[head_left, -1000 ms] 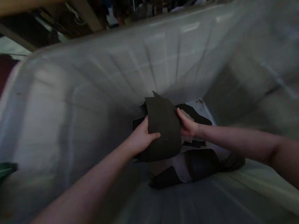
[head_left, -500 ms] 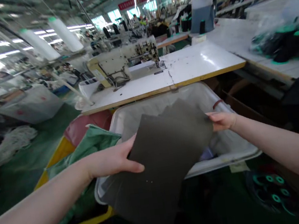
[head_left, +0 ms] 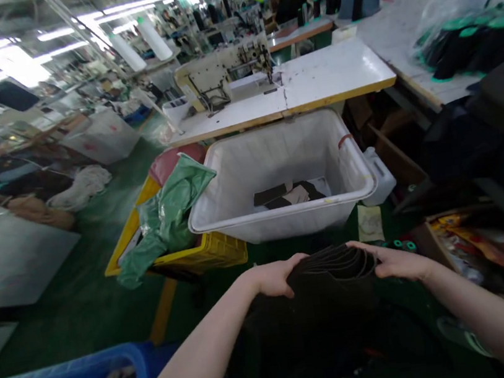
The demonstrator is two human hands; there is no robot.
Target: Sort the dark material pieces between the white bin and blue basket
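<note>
Between my two hands is a stack of dark fabric pieces (head_left: pixel 333 271), bent so that several layered edges fan out at the top. My left hand (head_left: pixel 276 278) grips its left side, thumb on the near face. On the right side, my right hand (head_left: pixel 391 262) pinches the stack's edge between thumb and fingers. The stack is close to my body, on the near side of a white plastic bin (head_left: pixel 285 225). Inside that bin lie dark fabric pieces (head_left: pixel 274 193) and a lighter scrap (head_left: pixel 296 194). The lower part of the stack blends into dark clothing.
Behind the bin stands a sewing machine (head_left: pixel 226 73) on a white table (head_left: pixel 330 75). To the left are a yellow crate (head_left: pixel 214 252) with a green plastic bag (head_left: pixel 173 200) and a blue basket (head_left: pixel 61 366). A cardboard box (head_left: pixel 438 244) sits right; black thread cones (head_left: pixel 466 46) lie on the side table.
Both hands have drawn the fabric stack back from over the bin toward my body. The pieces now stand bent between my hands, and the bin's inside is visible.
</note>
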